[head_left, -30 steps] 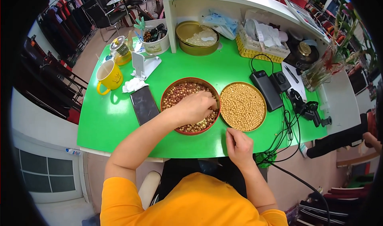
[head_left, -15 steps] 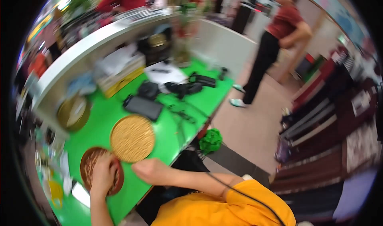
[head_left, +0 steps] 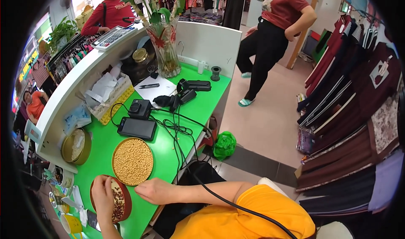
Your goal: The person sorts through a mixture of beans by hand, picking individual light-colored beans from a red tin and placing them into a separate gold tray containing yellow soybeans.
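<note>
Below, the left hand pinches mottled red-brown beans in a round tray; the right hand rests half-curled, empty.

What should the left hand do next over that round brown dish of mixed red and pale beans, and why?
Probably pinch one pale bean out and carry it to the round golden tin of pale yellow beans. The left hand sits in the round brown dish of mixed beans, which holds both colours, while the tin beside it holds only pale ones. The right hand rests on the green table by the tin.
</note>
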Demonstrator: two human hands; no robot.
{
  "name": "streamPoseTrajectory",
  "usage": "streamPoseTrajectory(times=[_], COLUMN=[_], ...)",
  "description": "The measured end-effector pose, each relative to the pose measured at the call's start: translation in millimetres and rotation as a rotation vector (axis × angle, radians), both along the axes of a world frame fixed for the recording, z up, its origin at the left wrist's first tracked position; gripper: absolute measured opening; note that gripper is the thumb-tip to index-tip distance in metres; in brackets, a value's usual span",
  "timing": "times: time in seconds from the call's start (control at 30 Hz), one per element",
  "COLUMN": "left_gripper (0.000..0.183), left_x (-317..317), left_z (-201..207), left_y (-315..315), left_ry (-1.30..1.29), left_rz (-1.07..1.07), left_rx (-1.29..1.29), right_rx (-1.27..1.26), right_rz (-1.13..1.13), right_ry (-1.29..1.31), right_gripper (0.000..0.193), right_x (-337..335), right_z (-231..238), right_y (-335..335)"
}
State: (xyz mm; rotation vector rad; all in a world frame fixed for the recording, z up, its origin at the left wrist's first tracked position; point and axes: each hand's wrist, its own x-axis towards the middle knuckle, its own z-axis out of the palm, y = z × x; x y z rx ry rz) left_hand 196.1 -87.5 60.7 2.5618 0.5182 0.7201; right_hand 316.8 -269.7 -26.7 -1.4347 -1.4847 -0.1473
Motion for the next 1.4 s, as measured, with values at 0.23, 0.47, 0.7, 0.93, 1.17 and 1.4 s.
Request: streamPoseTrajectory(times=[0.23, 0.47, 0.7, 0.93, 1.17, 1.4], left_gripper=[0.012, 0.013, 0.014, 0.018, 0.012, 0.017], left_x=[54.8, 10.4, -29.8, -33.9, -162.7, -146.4], left_z=[-2.5, 11.2, -19.6, -15.6, -30.7, -19.1], left_y=[-38.2, 1.4, 0.7, -6.5, 42.4, 23.6], left_ry=[0.016, 0.04, 0.141, 0.215, 0.313, 0.173], left_rz=[-0.206, -0.001, -0.117, -0.228, 0.074, -0.244], left_rx=[0.19, -0.008, -0.073, -0.026, 0.062, -0.1], right_rx=[0.01, 0.007, -0.001, -0.017, 0.021, -0.1], right_rz=[0.006, 0.029, 0.023, 0.008, 0.137, 0.018], right_ry=[0.01, 0.044, 0.031, 0.013, -0.035, 0.008], right_gripper=[0.016, 0.015, 0.014, 0.013, 0.013, 0.01], right_x=[0.6, -5.2, -3.1, -10.0, -84.8, -108.7], right_z=[2.0, -1.0, 3.2, -0.7, -19.8, -0.5], right_y=[-0.9, 0.5, 0.1, 0.3, 28.5, 13.5])
